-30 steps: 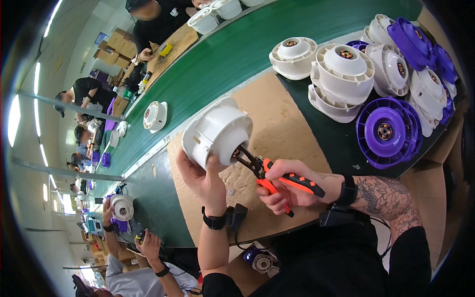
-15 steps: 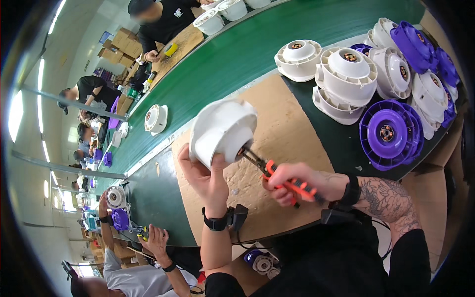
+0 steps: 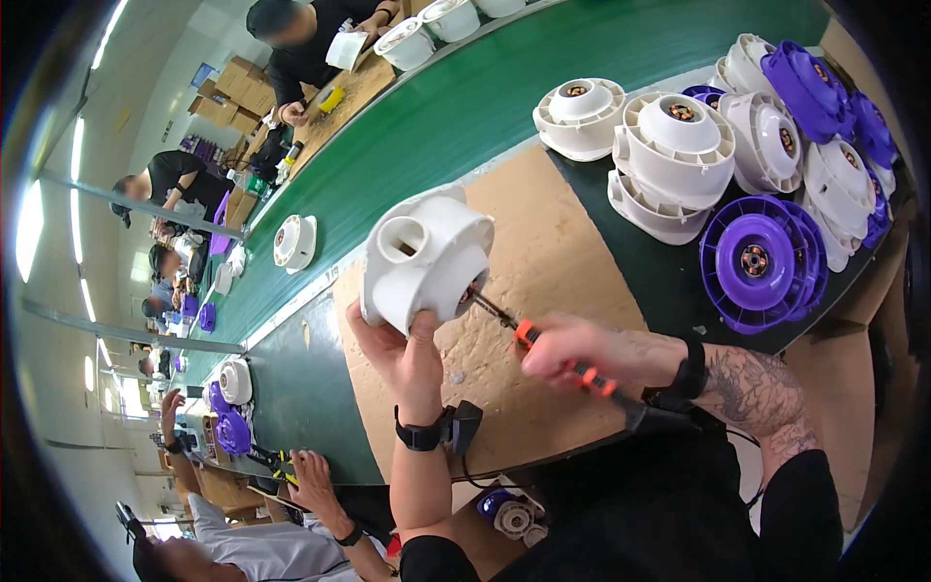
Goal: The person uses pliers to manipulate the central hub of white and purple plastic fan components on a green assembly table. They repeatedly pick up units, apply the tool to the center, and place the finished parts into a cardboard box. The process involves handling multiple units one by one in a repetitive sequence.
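Observation:
My left hand (image 3: 400,354) holds a white plastic fan housing (image 3: 441,254) tilted above the cardboard, its thumb pressed on the near rim. A short round tube opens on the housing's upper left side. Wrapped around the orange-and-black handles of a pair of long-nose pliers (image 3: 525,333), my right hand (image 3: 574,351) is closed. The pliers' thin jaws reach into the hole at the housing's right side, where a bit of copper-coloured winding shows. What the jaw tips touch is hidden inside.
Under my hands lies a cardboard sheet (image 3: 553,242) on the dark table. White housings (image 3: 676,150) and purple housings (image 3: 752,260) are stacked at the right. Beyond runs a green conveyor belt (image 3: 436,126) carrying a white housing (image 3: 295,242). A co-worker's hand (image 3: 312,482) is at the lower left.
The white housing has turned in my left hand, bringing its round tube into view. The pliers' handles have come closer together. On the belt, a housing has shifted slightly left and down.

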`<state>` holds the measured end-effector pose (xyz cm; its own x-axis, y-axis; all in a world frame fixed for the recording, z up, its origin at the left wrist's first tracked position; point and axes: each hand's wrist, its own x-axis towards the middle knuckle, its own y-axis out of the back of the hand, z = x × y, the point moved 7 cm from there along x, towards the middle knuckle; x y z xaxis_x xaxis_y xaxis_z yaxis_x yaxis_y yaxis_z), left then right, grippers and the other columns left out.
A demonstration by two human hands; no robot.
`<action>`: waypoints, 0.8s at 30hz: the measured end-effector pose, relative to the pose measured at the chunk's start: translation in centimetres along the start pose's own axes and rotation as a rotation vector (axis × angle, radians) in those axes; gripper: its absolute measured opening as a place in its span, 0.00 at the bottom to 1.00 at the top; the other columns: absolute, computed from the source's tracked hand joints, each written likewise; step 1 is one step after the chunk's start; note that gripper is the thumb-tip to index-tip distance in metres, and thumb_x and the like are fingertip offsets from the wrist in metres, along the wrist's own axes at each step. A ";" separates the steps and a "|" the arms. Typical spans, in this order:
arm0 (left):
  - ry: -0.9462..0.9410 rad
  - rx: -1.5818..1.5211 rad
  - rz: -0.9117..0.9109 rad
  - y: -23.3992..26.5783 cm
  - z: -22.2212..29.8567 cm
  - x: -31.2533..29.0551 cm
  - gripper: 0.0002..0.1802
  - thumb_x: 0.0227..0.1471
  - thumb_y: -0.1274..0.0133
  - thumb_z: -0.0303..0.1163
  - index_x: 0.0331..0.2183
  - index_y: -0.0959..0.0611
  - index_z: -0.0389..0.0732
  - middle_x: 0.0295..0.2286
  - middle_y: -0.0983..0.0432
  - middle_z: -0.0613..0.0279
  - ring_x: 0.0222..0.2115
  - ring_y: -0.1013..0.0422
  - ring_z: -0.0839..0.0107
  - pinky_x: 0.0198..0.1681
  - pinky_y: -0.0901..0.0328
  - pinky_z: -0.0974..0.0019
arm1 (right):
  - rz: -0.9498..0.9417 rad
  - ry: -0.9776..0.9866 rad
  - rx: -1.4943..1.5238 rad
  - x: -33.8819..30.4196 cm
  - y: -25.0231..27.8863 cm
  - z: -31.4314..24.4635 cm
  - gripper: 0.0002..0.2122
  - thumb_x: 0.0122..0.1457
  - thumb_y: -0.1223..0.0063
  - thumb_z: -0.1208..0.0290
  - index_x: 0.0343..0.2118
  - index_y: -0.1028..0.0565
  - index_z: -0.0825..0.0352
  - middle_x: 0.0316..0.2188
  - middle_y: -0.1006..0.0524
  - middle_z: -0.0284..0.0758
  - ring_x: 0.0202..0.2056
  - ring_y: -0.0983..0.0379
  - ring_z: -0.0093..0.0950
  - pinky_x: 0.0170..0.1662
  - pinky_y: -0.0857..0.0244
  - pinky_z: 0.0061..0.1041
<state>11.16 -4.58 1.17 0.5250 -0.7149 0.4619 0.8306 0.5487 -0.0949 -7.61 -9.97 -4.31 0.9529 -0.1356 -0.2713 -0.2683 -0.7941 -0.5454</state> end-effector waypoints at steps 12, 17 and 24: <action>0.003 0.244 0.042 1.4 -0.1 0.0 0.41 0.46 0.33 0.22 0.59 0.34 0.38 0.51 0.30 0.59 0.53 0.32 0.66 0.57 0.35 0.59 | 0.474 0.149 -0.937 -1.3 1.1 -2.3 0.32 0.47 0.38 0.42 0.36 0.25 0.75 0.33 0.22 0.52 0.35 0.24 0.48 0.41 0.31 0.41; 0.056 -0.198 0.173 1.2 -1.3 -0.9 0.42 0.52 0.36 0.28 0.63 0.39 0.40 0.55 0.32 0.54 0.57 0.33 0.58 0.61 0.35 0.50 | -0.359 -0.074 0.517 -0.6 -2.8 0.3 0.18 0.55 0.43 0.49 0.30 0.29 0.62 0.19 0.39 0.25 0.21 0.40 0.23 0.29 0.39 0.24; -0.096 0.155 0.052 0.8 0.3 0.7 0.45 0.46 0.35 0.26 0.63 0.37 0.37 0.52 0.31 0.56 0.55 0.33 0.64 0.59 0.38 0.58 | 0.308 0.020 -0.817 -1.3 0.4 -2.3 0.28 0.51 0.38 0.46 0.35 0.29 0.72 0.26 0.26 0.41 0.28 0.29 0.37 0.35 0.35 0.36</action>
<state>12.15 -4.53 1.74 0.5399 -0.6433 0.5428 0.7604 0.6493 0.0131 -8.62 -11.45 -2.31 0.8590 -0.4187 -0.2947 -0.3364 -0.8955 0.2915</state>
